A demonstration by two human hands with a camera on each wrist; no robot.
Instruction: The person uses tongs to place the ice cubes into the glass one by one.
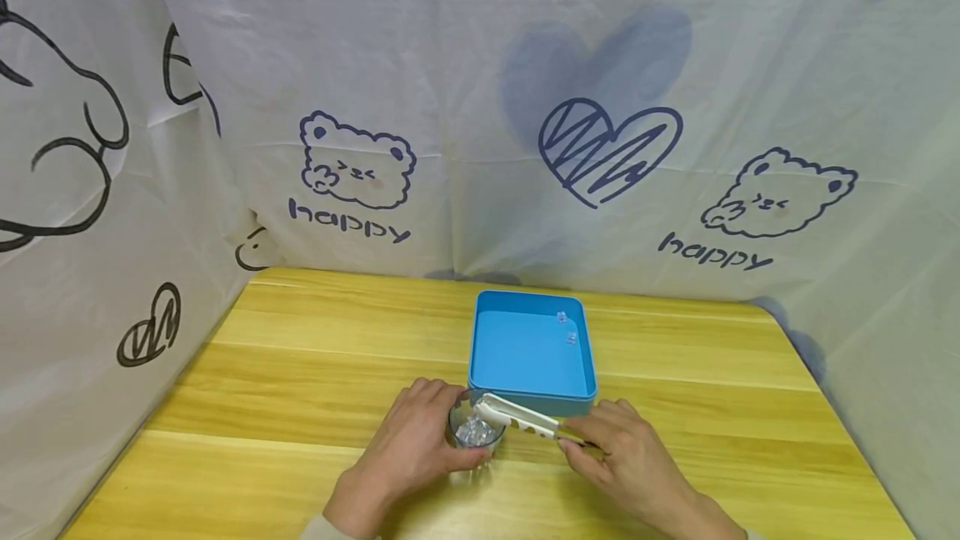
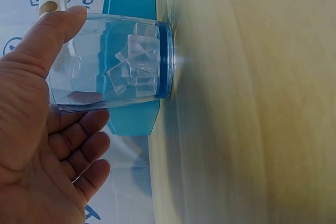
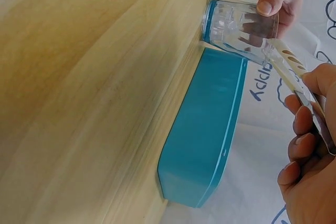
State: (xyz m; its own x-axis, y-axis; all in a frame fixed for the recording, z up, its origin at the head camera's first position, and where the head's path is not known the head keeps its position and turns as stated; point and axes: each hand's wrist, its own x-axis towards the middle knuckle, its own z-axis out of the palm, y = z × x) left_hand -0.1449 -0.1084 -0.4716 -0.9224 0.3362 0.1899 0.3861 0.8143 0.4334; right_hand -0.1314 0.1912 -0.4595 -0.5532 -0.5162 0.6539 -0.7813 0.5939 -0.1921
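Observation:
My left hand [image 1: 420, 440] grips a clear drinking glass [image 2: 86, 72] near its rim, thumb on one side and fingers on the other. The glass stands upright on the table. Several clear ice-like cubes [image 2: 139, 61] lie in its bottom. In my right hand [image 1: 626, 461] is a pair of tongs [image 1: 528, 417] with white tips and metal handles, pinched between thumb and fingers. The white tips reach over the rim into the mouth of the glass, above the cubes. Beyond the glass sits a blue square tray [image 1: 480, 340] with two small clear cubes [image 1: 572, 337] at its right side.
The wood-grain table [image 1: 315, 340] spreads to both sides of the tray. A white cloth [image 1: 480, 215] printed with bears and hearts hangs behind the table and along its sides. The tray's near wall stands close behind the glass.

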